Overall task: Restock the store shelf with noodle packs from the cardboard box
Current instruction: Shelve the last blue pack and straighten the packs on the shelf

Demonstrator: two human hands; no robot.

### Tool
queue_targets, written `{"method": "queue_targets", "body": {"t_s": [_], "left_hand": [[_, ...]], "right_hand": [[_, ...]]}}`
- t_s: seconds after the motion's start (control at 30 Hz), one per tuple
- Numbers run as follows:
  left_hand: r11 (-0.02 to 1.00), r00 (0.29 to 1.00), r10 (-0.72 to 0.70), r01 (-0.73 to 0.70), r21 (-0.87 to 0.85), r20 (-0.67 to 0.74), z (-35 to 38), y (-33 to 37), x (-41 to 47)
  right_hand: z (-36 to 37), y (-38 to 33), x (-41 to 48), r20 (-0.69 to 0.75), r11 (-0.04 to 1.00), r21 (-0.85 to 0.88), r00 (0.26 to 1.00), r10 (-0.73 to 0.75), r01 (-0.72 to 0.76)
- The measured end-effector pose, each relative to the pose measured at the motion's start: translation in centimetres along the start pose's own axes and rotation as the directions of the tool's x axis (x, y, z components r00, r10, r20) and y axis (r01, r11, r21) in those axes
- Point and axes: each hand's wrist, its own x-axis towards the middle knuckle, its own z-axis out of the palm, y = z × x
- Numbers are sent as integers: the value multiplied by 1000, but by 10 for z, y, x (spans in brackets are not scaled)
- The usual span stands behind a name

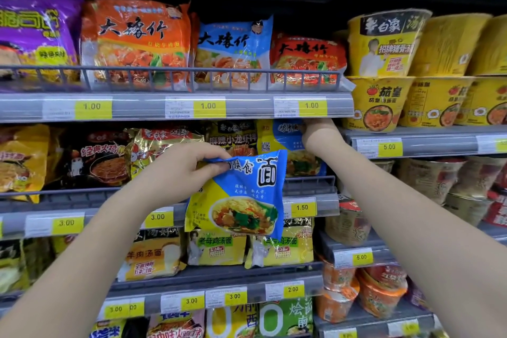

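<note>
My left hand (189,170) pinches the top edge of a blue-and-yellow noodle pack (241,197), which hangs in front of the middle shelf (310,186). My right hand (319,133) reaches into that shelf's right end, under the shelf above. Its fingers are hidden behind a matching blue-and-yellow pack (285,143) standing there, so I cannot see whether they grip it. The cardboard box is out of view.
Rows of noodle packs fill the shelves, with orange and blue packs (233,52) behind a wire rail above. Yellow bowl noodles (384,74) stack on the right bay, cup noodles (378,293) lower down. Yellow price tags line the shelf edges.
</note>
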Motion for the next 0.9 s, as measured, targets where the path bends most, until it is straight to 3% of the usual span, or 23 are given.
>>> {"method": "queue_targets", "body": {"t_s": [0.23, 0.4, 0.57, 0.7, 0.77, 0.9], "left_hand": [[1000, 1000, 4, -3, 28, -15, 0, -4, 2], [999, 1000, -6, 7, 31, -19, -1, -6, 6], [1000, 999, 8, -7, 18, -48, 2, -7, 11], [1000, 998, -16, 17, 13, -66, 6, -2, 19], [1000, 998, -13, 14, 10, -58, 9, 0, 23], [1000, 997, 7, -6, 15, -81, 17, 8, 35]], "right_hand": [[5, -5, -11, 26, 986, 153, 998, 59, -63], [0, -3, -27, -84, 997, 2, 993, 81, -81], [0, -4, -34, -29, 998, -26, 998, 62, -63], [9, 0, -40, -96, 989, 139, 994, 59, -45], [19, 4, -44, -166, 952, 307, 985, 42, 11], [15, 13, -66, -231, 671, 726, 972, 36, 148]]}}
